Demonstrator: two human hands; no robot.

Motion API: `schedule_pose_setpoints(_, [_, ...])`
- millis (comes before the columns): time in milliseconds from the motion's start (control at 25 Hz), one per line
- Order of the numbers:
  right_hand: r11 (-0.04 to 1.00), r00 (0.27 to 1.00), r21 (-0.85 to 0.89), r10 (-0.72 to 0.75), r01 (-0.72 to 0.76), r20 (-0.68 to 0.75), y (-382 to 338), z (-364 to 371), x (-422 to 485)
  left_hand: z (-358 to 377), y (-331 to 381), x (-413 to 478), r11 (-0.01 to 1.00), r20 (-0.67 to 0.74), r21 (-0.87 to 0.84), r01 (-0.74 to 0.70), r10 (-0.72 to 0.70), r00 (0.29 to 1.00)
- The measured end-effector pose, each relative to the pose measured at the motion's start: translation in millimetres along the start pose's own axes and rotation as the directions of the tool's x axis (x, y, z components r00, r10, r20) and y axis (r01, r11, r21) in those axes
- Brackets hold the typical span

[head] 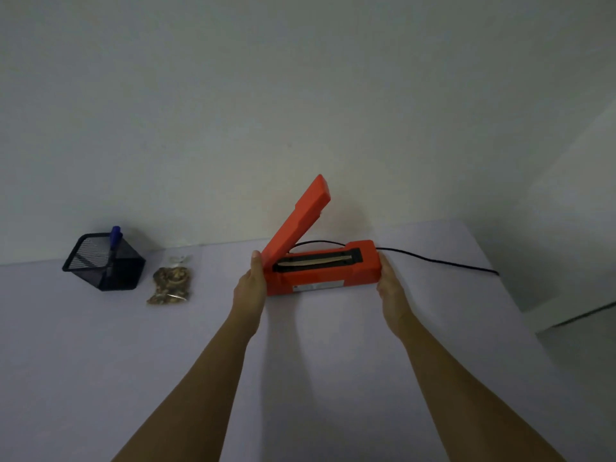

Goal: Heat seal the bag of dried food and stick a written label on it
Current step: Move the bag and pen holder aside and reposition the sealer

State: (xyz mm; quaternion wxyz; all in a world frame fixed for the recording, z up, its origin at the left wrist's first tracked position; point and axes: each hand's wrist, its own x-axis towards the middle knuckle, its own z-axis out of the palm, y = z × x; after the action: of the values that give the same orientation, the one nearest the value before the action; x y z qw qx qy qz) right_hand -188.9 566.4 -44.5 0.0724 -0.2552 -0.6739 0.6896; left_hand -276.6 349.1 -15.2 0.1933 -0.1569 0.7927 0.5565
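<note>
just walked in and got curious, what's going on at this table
A person has a hand on each end of an orange heat sealer on the table: the left hand at the hinge end, the right hand at the other. Its lid stands raised, with no bag in it. The bag of dried food lies off to the left, beside a black mesh pen holder with a blue marker in it. Sealing has not started.
</note>
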Motion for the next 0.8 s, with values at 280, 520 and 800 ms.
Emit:
schedule_pose_setpoints(280, [0.999, 0.999, -0.027, -0.034, 0.034, 0.014, 5, 3, 49, 15, 20, 46, 0.999, -0.048, 0.029, -0.038, 0.04, 0.998])
schedule_pose_setpoints(520, [0.999, 0.999, 0.006, -0.053, 0.053, -0.01, 17, 9, 54, 17, 18, 30, 0.935, -0.132, 0.154, -0.319, 0.339, 0.931])
schedule_pose_setpoints(800, [0.998, 0.995, 0.042, -0.056, 0.053, 0.084, 8, -2, 53, 17, 9, 24, 0.492, 0.183, 0.609, -0.622, 0.675, 0.714])
